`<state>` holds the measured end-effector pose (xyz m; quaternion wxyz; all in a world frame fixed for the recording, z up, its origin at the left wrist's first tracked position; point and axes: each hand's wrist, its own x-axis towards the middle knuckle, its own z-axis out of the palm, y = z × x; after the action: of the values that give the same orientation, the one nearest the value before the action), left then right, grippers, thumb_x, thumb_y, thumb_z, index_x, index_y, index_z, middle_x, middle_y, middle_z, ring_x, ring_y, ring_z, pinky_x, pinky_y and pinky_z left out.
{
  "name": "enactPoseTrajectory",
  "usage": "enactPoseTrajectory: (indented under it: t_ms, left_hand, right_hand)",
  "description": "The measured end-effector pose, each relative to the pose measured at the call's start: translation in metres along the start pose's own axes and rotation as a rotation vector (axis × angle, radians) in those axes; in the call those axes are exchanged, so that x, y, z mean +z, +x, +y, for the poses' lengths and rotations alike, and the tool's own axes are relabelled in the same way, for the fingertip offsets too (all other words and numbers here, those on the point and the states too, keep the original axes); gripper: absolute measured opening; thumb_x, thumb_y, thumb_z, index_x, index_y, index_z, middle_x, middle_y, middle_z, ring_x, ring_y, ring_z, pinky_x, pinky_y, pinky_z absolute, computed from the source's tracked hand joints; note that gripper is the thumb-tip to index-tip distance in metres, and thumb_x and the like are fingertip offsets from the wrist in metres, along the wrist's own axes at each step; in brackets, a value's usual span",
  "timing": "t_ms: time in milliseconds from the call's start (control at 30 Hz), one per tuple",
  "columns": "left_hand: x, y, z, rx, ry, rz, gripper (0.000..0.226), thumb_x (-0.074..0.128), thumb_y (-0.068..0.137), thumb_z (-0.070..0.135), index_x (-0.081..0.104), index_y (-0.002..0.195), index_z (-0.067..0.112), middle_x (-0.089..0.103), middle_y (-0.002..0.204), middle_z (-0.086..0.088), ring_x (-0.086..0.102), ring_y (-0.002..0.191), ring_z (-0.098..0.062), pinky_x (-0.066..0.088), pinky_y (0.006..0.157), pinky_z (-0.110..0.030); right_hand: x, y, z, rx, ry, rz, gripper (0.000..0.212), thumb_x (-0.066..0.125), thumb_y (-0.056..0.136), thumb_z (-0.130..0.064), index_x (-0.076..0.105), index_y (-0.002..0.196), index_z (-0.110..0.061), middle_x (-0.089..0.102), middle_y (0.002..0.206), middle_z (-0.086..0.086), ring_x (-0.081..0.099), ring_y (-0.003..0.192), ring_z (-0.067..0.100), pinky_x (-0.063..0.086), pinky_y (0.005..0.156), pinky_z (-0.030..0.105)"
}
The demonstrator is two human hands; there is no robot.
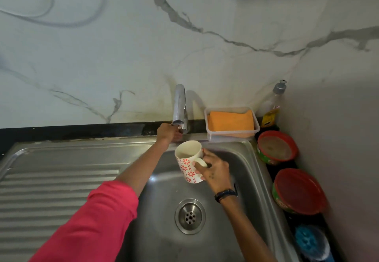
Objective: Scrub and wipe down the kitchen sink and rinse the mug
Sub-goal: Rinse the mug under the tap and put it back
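A white mug with a red flower pattern hangs tilted over the steel sink, just below the spout of the chrome tap. My right hand grips the mug by its handle and side. My left hand reaches to the base of the tap and curls round its handle there; the handle itself is mostly hidden under the fingers. No water stream is visible. The round drain lies in the basin's middle.
A ribbed steel draining board spans the left. Behind the sink stands a clear tub with an orange sponge and a dish soap bottle. Two red-lidded bowls and a blue scrubber line the right edge by the wall.
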<state>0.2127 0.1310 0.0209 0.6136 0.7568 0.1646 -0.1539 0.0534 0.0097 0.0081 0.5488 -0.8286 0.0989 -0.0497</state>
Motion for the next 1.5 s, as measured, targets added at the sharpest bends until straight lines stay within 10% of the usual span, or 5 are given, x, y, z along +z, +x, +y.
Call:
enactPoseTrajectory:
  t_ms: [233, 533, 667, 900, 1500]
  left_hand:
    - [-0.014, 0.003, -0.004, -0.232, -0.339, -0.200, 0.027, 0.049, 0.093, 0.001, 0.048, 0.116, -0.013, 0.067, 0.058, -0.019, 0.068, 0.051, -0.023, 0.055, 0.072, -0.031]
    - [-0.003, 0.006, -0.004, -0.224, -0.361, -0.163, 0.036, 0.034, 0.097, -0.003, 0.037, 0.132, -0.010, 0.057, 0.084, -0.013, 0.048, 0.125, -0.033, 0.045, 0.090, -0.024]
    - [-0.003, 0.007, 0.001, -0.306, -0.426, -0.099, 0.018, 0.043, 0.094, -0.002, 0.052, 0.108, -0.009, 0.060, 0.096, -0.023, 0.054, 0.118, -0.033, 0.047, 0.094, -0.033]
    - [0.004, 0.007, 0.000, -0.323, -0.390, -0.038, 0.013, 0.054, 0.090, 0.003, 0.055, 0.098, -0.007, 0.063, 0.105, -0.027, 0.064, 0.103, -0.032, 0.053, 0.086, -0.035]
    - [-0.002, 0.004, 0.004, -0.329, -0.379, -0.089, 0.007, 0.050, 0.091, -0.003, 0.054, 0.090, -0.009, 0.061, 0.065, -0.021, 0.061, 0.106, -0.035, 0.051, 0.085, -0.033]
  right_hand:
    - [0.016, 0.002, 0.018, -0.029, 0.042, 0.071, 0.025, 0.069, 0.080, -0.006, 0.069, 0.104, 0.002, 0.047, 0.123, -0.017, 0.052, 0.110, 0.003, 0.039, 0.084, -0.003]
    - [0.048, -0.004, 0.036, 0.009, 0.112, 0.202, 0.036, 0.072, 0.079, -0.028, 0.071, 0.107, -0.007, 0.052, 0.133, -0.008, 0.054, 0.116, 0.006, 0.049, 0.096, 0.033]
    - [0.059, -0.005, 0.037, -0.002, 0.151, 0.289, 0.052, 0.062, 0.070, -0.048, 0.074, 0.098, -0.006, 0.050, 0.128, -0.016, 0.061, 0.109, 0.011, 0.054, 0.088, 0.038]
    - [0.073, 0.003, 0.050, 0.010, 0.249, 0.350, 0.027, 0.071, 0.075, -0.027, 0.073, 0.086, -0.003, 0.047, 0.119, -0.047, 0.065, 0.104, 0.018, 0.057, 0.076, 0.045]
    - [0.074, 0.003, 0.053, -0.056, 0.192, 0.419, 0.026, 0.075, 0.075, -0.028, 0.072, 0.073, -0.002, 0.050, 0.125, -0.028, 0.067, 0.096, 0.014, 0.058, 0.070, 0.044]
